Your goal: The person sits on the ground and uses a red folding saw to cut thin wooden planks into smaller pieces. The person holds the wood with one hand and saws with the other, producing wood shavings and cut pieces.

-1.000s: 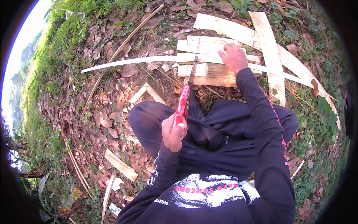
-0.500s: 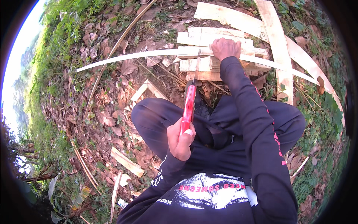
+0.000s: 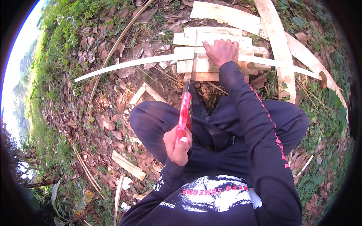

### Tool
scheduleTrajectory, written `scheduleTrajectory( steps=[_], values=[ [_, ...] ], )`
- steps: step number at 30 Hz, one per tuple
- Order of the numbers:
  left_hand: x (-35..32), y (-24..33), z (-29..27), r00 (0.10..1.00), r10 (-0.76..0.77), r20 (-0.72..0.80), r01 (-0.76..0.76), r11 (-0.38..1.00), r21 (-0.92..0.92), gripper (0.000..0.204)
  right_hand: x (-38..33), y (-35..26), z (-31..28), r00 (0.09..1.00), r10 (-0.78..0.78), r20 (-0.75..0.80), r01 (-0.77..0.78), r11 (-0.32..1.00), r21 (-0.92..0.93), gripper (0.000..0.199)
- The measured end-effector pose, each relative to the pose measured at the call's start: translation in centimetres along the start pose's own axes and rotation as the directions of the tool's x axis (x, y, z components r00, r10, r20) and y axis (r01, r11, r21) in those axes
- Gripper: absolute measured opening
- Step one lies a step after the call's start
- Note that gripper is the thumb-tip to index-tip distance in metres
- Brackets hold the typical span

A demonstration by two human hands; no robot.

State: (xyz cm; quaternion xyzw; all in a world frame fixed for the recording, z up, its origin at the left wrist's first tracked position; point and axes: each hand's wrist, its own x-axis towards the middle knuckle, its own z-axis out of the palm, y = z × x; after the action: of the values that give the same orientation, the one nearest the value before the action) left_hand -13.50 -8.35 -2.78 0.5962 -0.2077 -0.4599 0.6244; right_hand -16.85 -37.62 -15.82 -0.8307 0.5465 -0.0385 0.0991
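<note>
My left hand [image 3: 177, 146] is closed round the red handle of a handsaw [image 3: 184, 115]. The saw's narrow blade points away from me and crosses a long, thin, pale wooden strip [image 3: 130, 64]. Just right of the blade, my right hand [image 3: 221, 52] bears down on the strip, fingers curled over it and thumb stretched toward the blade. Beneath the strip lies a stack of short wooden boards [image 3: 205, 67]. The contact under my right palm is hidden.
Broad curved planks [image 3: 277, 43] overlap at the upper right. A thin bent stick [image 3: 109, 56] lies at the left, and two short pieces form an angle [image 3: 146, 90] by my left knee. A loose offcut [image 3: 128, 165] rests on leaf-covered ground.
The saw and my left hand have drawn back slightly toward me. My right thumb now sticks out to the left. The view has shifted a little.
</note>
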Motion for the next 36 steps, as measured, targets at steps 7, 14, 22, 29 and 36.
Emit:
scheduleTrajectory(
  steps=[7, 14, 22, 29, 36],
  values=[
    [1.3, 0.3, -1.1, 0.999, -0.033, 0.011, 0.034, 0.994, -0.101, 0.015, -0.3, 0.8, 2.0, 0.990, -0.053, -0.131, 0.055, 0.998, 0.007, 0.055],
    [1.5, -0.5, -1.8, 0.999, -0.019, 0.041, 0.021, 0.999, -0.047, 0.015, 1.1, -1.1, 0.2, 0.992, 0.107, 0.064, -0.110, 0.993, 0.046, 0.054],
    [0.9, -0.4, 0.0, 0.999, -0.016, 0.044, 0.015, 1.000, 0.024, 0.022, 1.0, -2.5, 0.5, 0.979, 0.197, 0.043, -0.199, 0.979, 0.032, 0.050],
    [-2.1, 1.5, 0.9, 1.000, -0.010, -0.029, 0.010, 1.000, -0.007, 0.019, 1.8, -2.7, -0.2, 0.968, 0.231, 0.094, -0.236, 0.971, 0.042, 0.046],
    [1.2, 0.5, 0.5, 0.998, -0.012, -0.055, 0.009, 0.998, -0.062, 0.020, 0.4, -2.2, 1.4, 0.989, 0.121, -0.088, -0.122, 0.993, -0.001, 0.048]
  ],
)
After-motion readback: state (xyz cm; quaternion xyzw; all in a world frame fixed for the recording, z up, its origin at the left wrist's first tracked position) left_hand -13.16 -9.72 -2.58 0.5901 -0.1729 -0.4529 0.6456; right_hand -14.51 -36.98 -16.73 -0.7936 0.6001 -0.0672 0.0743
